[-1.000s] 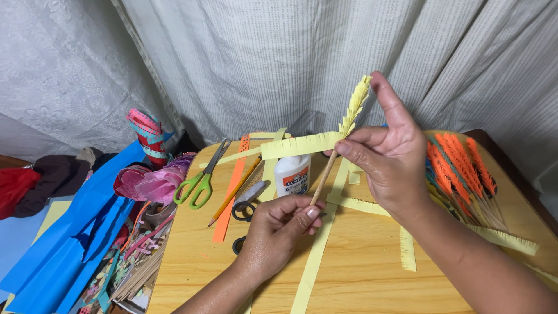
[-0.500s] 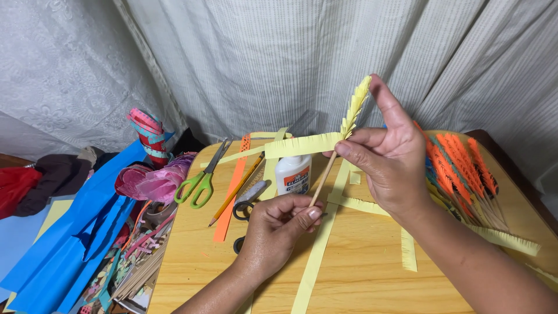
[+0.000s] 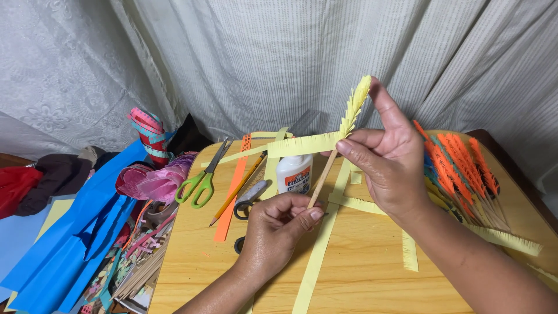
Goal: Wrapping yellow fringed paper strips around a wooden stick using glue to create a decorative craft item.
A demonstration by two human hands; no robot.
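Left hand: my left hand (image 3: 276, 224) comes up from 6 o'clock with the palm turned down and the fingers curled in; thumb and forefinger pinch the lower end of the wooden stick (image 3: 321, 179).
Right hand: my right hand (image 3: 389, 160) enters from 4 o'clock with the wrist raised; the thumb stands up behind the wound top, and the forefinger presses the yellow fringed strip (image 3: 302, 144) on the stick.
Stick: it leans toward 1 o'clock, held above the wooden table (image 3: 360, 279); its upper part is wrapped in yellow fringe (image 3: 354, 104).
Strip: its free tail runs toward 9 o'clock from my right forefinger.
Nearby: the glue bottle (image 3: 294, 173) stands at 12 o'clock of my left hand; green scissors (image 3: 200, 180) at 10 o'clock; orange fringed sticks (image 3: 459, 168) at 3 o'clock of my right hand.
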